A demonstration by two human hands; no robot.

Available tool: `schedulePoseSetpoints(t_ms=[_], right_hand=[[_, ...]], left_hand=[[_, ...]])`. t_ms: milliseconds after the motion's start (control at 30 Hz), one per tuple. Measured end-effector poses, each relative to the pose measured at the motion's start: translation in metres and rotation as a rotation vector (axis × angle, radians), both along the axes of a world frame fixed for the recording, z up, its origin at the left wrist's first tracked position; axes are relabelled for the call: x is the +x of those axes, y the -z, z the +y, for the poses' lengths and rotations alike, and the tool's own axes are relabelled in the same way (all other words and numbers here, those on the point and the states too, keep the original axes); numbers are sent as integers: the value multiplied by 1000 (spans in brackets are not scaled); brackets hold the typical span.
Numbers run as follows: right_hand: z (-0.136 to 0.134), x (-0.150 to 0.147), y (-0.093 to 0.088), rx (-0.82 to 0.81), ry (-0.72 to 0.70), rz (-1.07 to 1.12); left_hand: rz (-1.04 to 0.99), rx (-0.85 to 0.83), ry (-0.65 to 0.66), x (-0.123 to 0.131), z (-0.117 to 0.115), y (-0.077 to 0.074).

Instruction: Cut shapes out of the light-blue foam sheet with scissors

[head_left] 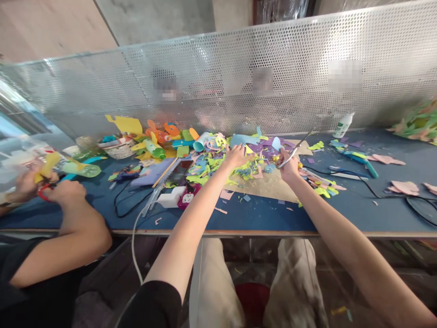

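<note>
My left hand (236, 157) lies over a heap of cut paper scraps (208, 168), its fingers spread and holding nothing I can see. A light blue cut-out (243, 140) is just beyond its fingertips. On the right side of the heap, my right hand (287, 165) is closed around a pair of metal scissors (296, 148), with the blades pointing up and away to the right. Under the scraps lies a sheet of brown paper (273, 190). Purple and yellow-green pieces sit between both hands.
Left of me, another person's hands (68, 193) hold red-handled scissors (44, 191) and yellow paper. A white adapter (170, 197) with a cable, a dark phone (179, 172) and coloured paper bottles stand left. To the right are a glue bottle (343, 125), a teal-handled cutter (362, 159) and a black cable.
</note>
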State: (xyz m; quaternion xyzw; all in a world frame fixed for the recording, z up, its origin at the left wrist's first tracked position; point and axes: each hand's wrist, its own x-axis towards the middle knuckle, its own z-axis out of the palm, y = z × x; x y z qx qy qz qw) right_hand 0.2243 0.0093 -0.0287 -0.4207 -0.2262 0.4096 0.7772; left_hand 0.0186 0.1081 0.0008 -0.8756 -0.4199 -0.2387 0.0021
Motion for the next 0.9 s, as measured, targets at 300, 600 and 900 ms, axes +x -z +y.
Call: schedulePoseSetpoints(t_ms=[300, 600, 900], right_hand=[[-2, 0, 1, 22, -17, 0], [-2, -1, 0, 19, -3, -74], [-11, -3, -8, 171, -81, -479]], left_hand=[[-737, 378, 8, -33, 27, -59], [-836, 186, 72, -48, -3, -34], [-732, -105, 139, -31, -38, -12]])
